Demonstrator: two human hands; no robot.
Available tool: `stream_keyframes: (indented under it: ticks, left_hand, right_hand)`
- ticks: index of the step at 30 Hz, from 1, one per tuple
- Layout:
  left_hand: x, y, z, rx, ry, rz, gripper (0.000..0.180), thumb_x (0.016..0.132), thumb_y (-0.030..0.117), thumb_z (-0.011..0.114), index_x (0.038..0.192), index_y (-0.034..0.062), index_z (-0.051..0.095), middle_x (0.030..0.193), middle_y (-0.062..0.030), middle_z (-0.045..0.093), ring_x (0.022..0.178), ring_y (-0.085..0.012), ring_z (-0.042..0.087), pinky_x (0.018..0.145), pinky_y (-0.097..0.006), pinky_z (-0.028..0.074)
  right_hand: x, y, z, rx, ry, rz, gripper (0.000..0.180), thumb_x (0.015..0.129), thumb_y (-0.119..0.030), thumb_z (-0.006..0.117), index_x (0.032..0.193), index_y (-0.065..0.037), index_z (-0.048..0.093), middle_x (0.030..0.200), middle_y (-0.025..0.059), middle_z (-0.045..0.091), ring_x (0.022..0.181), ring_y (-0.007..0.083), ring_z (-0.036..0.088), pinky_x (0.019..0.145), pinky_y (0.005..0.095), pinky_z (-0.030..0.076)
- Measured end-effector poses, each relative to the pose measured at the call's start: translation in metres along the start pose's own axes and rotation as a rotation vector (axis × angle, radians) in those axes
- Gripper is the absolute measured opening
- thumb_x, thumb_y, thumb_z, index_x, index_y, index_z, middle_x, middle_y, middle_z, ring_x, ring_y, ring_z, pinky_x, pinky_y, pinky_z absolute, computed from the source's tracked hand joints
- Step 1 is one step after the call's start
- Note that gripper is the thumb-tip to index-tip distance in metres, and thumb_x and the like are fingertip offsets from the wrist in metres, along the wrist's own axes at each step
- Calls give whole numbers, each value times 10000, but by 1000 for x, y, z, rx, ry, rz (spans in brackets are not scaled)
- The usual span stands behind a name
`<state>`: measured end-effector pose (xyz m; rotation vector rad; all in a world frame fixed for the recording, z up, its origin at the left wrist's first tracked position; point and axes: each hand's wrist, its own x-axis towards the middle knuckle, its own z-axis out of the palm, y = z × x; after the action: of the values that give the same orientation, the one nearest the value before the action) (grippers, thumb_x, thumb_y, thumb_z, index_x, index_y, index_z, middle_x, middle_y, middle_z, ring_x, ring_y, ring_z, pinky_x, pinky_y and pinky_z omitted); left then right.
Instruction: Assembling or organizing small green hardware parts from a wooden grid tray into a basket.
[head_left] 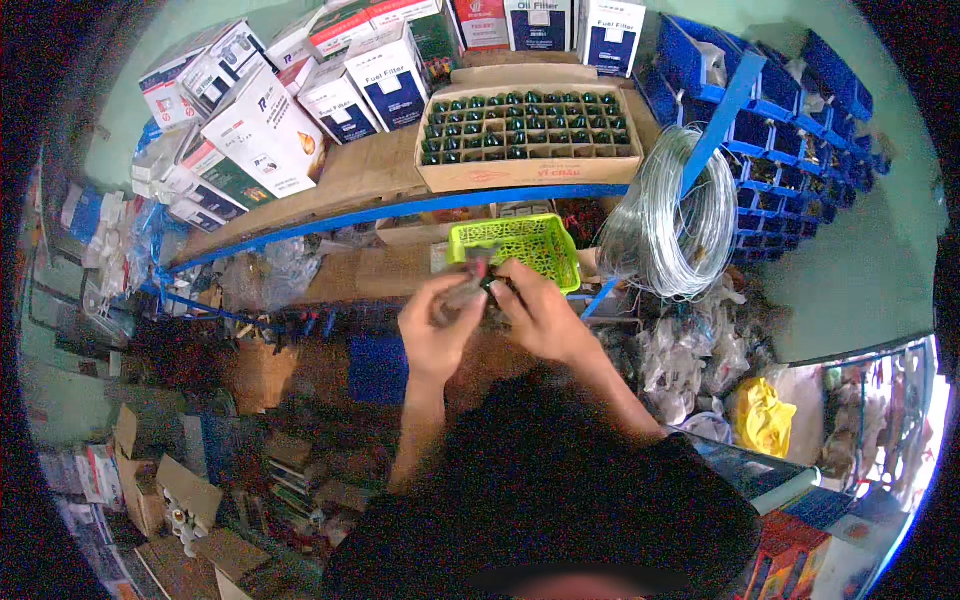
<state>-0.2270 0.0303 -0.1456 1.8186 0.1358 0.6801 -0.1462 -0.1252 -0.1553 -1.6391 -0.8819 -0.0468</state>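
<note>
Both my hands meet in front of a shelf rack, just below a lime green plastic basket. My left hand pinches a small greyish part, blurred so its kind is unclear. My right hand grips the same small part from the right side, fingers curled onto it. My dark sleeves and chest fill the lower middle.
A cardboard tray of small green bottles sits on the upper shelf, with several white filter boxes to its left. A coil of silver wire hangs right, beside blue parts bins. Cardboard boxes and clutter lie below.
</note>
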Motion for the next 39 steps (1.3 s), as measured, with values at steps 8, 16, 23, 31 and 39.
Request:
stream_keyframes:
  ticks: [8, 16, 23, 31, 39]
  left_hand:
    - [2, 1, -13, 82, -223, 239, 318, 803, -6, 826, 1101, 24, 720, 1095, -125, 742, 958, -137, 702, 802, -278, 563]
    - [20, -3, -66, 214, -71, 36, 317, 807, 33, 823, 1082, 9, 668, 1031, -75, 698, 890, -119, 640, 807, -270, 521]
    - [26, 8, -49, 113, -258, 182, 434, 798, 112, 837, 1198, 37, 685, 1122, -87, 728, 1056, -173, 668, 960, -338, 509]
    - [47, 40, -26, 196, -399, 361, 389, 782, 75, 856, 1146, 44, 722, 1086, -99, 737, 1002, -195, 701, 910, -341, 536]
    - [69, 64, -16, 239, -444, 360, 287, 796, 69, 847, 1065, 40, 750, 1016, -91, 769, 938, -180, 727, 838, -315, 556]
  right_hand:
    - [-6, 16, -12, 187, -260, 371, 391, 1079, -287, 518, 859, 25, 607, 696, 147, 561, 642, 200, 546, 616, 399, 451]
    - [-9, 7, -22, 500, -102, 322, 141, 1055, -189, 571, 1053, -48, 569, 781, 12, 573, 695, 87, 528, 610, 284, 443]
    - [-3, -8, -31, 239, -70, 193, 198, 964, -89, 689, 1130, -30, 596, 847, 73, 646, 748, 135, 616, 651, 310, 493]
    - [1, -24, -44, 5, 26, -79, 242, 883, -44, 758, 1100, -11, 657, 1006, 139, 698, 845, 243, 693, 732, 348, 544]
    - [-6, -29, -55, -14, 123, 21, 367, 841, -70, 792, 1171, -17, 640, 1057, 155, 706, 985, 288, 707, 831, 373, 553]
